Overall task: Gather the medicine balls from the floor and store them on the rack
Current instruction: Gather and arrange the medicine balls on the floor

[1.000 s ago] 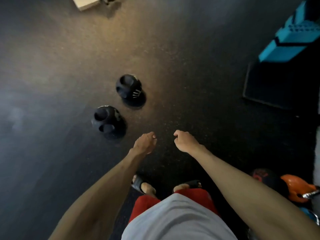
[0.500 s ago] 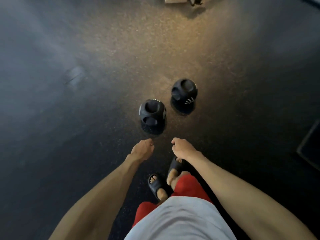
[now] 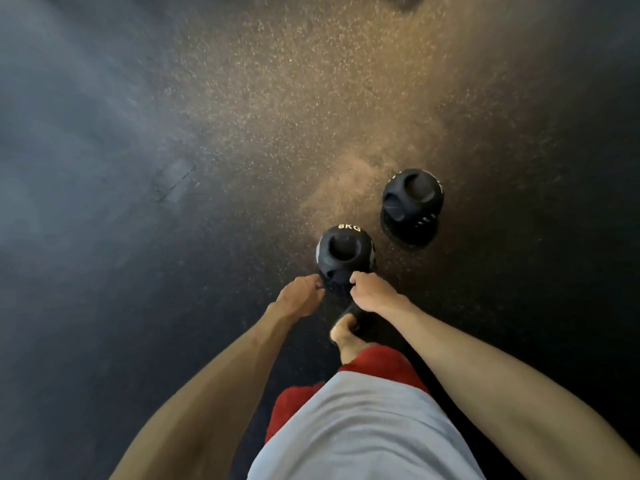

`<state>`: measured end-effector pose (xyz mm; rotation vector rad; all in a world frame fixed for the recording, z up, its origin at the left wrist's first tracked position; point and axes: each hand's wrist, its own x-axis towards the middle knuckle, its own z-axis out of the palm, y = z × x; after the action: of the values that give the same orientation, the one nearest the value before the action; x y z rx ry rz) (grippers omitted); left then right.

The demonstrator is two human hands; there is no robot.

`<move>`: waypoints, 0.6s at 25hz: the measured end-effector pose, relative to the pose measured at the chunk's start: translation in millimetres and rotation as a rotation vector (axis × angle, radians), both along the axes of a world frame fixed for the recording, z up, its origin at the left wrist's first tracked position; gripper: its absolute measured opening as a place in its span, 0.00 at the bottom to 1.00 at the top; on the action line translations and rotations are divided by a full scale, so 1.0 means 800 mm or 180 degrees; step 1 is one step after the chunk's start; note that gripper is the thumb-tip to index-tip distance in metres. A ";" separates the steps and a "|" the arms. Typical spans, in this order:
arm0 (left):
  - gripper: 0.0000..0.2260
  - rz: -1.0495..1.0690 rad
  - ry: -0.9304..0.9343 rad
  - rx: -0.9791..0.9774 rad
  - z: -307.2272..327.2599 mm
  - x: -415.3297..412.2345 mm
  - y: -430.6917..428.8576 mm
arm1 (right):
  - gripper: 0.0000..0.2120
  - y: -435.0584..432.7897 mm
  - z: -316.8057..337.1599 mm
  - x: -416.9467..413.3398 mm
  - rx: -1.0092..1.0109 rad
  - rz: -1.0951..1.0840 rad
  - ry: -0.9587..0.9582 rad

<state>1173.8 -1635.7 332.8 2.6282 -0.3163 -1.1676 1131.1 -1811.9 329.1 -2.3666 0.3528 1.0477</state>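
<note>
Two black medicine balls with moulded grip recesses stand on the dark floor. The nearer ball (image 3: 344,252) carries a white "8KG" mark; the farther ball (image 3: 412,202) stands up and to its right, apart from it. Both my arms reach forward and down. My left hand (image 3: 300,295) hangs at the near-left edge of the 8KG ball and my right hand (image 3: 370,293) at its near-right edge. Their fingers are loosely curled and hold nothing. Whether they touch the ball I cannot tell. The ball's near side is hidden behind my hands.
Dark speckled rubber floor (image 3: 242,116) spreads all round, lit warm in the middle. A faint patch (image 3: 175,183) marks the floor at the left. My foot in a black sandal (image 3: 346,329) stands just behind the near ball.
I have stepped closer: both balls look larger and sit further right in view. My hands have moved from short of the near ball to its near edge. The white object at the top has left view.
</note>
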 end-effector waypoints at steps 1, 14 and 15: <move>0.12 -0.0133 -0.0018 0.0023 0.003 0.030 -0.006 | 0.17 -0.003 -0.002 0.023 0.0003 -0.0044 -0.0007; 0.14 -0.1852 0.0335 0.0334 -0.024 0.294 -0.136 | 0.20 -0.041 -0.028 0.170 0.0110 -0.1879 0.0396; 0.13 -0.2034 0.0377 0.0332 -0.032 0.311 -0.145 | 0.20 -0.040 -0.033 0.178 0.0118 -0.2154 0.0454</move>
<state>1422.9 -1752.0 307.4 2.6001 -1.1598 -1.5425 1273.3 -1844.1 302.4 -1.9075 1.0817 0.8698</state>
